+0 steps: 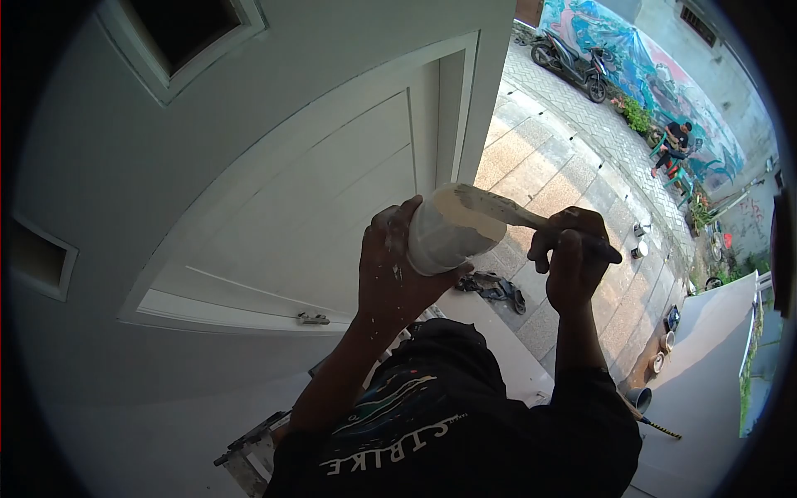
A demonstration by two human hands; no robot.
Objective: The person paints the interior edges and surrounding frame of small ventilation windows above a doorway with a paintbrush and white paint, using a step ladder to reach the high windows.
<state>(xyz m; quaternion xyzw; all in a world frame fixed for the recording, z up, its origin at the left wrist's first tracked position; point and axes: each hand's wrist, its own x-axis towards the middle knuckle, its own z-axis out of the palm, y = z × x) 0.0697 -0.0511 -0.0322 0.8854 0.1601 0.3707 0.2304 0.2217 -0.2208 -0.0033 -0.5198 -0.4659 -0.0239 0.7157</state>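
My left hand (388, 261) is wrapped round a white plastic tub (432, 241), which tilts with its mouth toward the right. Pale, creamy paste (461, 217) shows at the tub's mouth. The dark handle of a putty knife (506, 209) is gripped in my right hand (571, 253). Its paste-smeared blade lies across the upper rim of the tub and appears to touch it. White specks mark the left hand and forearm. What is deeper inside the tub is hidden.
A white panelled door (332, 166) in a pale wall stands close on the left. Below lie dark sandals (494, 290). Paved ground stretches right, with paint cans (639, 249), a motorbike (573, 65) and a seated person (674, 145) farther off. A bucket (639, 398) is lower right.
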